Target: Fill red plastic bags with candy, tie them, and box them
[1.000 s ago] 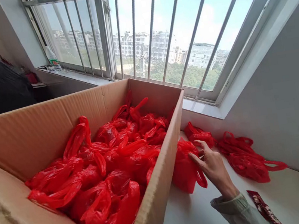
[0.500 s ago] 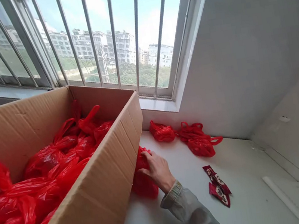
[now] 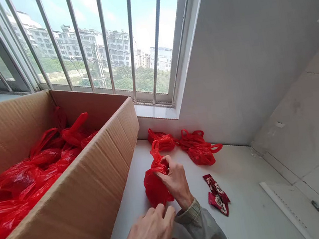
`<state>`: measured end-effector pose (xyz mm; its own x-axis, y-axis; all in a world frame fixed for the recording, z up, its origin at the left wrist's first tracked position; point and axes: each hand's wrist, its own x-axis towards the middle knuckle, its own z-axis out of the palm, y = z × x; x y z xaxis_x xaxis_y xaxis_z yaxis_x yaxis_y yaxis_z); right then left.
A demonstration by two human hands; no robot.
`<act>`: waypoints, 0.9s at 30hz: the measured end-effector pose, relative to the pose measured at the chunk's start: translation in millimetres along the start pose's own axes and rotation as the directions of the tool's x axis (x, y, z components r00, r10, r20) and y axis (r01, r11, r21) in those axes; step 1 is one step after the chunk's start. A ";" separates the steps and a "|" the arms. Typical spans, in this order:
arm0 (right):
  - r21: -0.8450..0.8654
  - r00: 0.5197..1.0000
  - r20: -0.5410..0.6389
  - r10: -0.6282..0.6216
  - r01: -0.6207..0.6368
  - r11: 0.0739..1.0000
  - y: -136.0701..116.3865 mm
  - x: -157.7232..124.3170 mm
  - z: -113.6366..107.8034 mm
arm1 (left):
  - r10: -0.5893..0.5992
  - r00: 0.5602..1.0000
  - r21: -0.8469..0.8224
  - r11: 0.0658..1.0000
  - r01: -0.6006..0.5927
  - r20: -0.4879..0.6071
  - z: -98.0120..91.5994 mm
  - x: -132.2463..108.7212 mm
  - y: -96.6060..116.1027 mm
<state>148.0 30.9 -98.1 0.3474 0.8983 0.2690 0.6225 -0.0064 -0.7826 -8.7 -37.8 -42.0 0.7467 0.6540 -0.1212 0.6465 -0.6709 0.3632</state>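
1. Head view: our right hand [image 3: 173,178] pinches the neck of the red bag [image 3: 154,188] over the worktop [image 3: 250,214], beside the cardboard box [image 3: 109,184].
2. Our left hand [image 3: 149,234] is loosely open nearby; contact is unclear.
3. A hard tug could tear the thin plastic.

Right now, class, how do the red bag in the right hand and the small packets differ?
The red bag is gripped by the right hand; the packets lie untouched. The bag is plain bright red; the packets are darker with pale printing. The bag bulges; the packets look flatter. Both are reddish.
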 end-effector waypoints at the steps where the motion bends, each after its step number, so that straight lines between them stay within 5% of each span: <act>1: 0.007 0.999 0.036 -0.006 0.006 1.000 1.7 -0.8 -3.3 | 0.009 0.997 0.000 1.000 -0.009 -0.074 3.2 -1.0 -6.8; 6: -0.003 0.914 0.387 -0.121 0.133 0.991 14.5 -3.7 -30.7 | -0.132 0.988 0.040 0.990 0.135 -0.085 5.1 13.8 -19.4; 9: -0.031 0.858 0.491 -0.154 0.194 0.980 20.4 -2.9 -45.2 | -0.169 0.974 0.026 0.984 0.175 -0.148 1.2 37.3 -13.2; 15: -0.108 0.843 0.522 -0.129 0.216 0.971 21.9 -3.8 -49.7 | -0.241 0.936 -0.037 0.970 0.239 -0.255 22.7 75.2 -13.5; 21: -0.266 0.895 0.429 -0.121 0.253 0.930 17.7 -8.2 -51.5 | -0.229 0.926 -0.068 0.973 0.218 -0.299 36.9 77.6 -24.2; 27: -0.118 0.793 0.548 -0.265 0.387 0.914 20.1 -14.1 -33.5 | -0.231 0.887 -0.140 0.972 0.189 -0.400 19.7 54.0 -0.5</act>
<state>179.1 3.4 -98.8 -0.2736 0.9552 0.1130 0.7867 0.2898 -0.5451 34.4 -9.0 -66.8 0.4509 0.8747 0.1779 0.7478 -0.4790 0.4598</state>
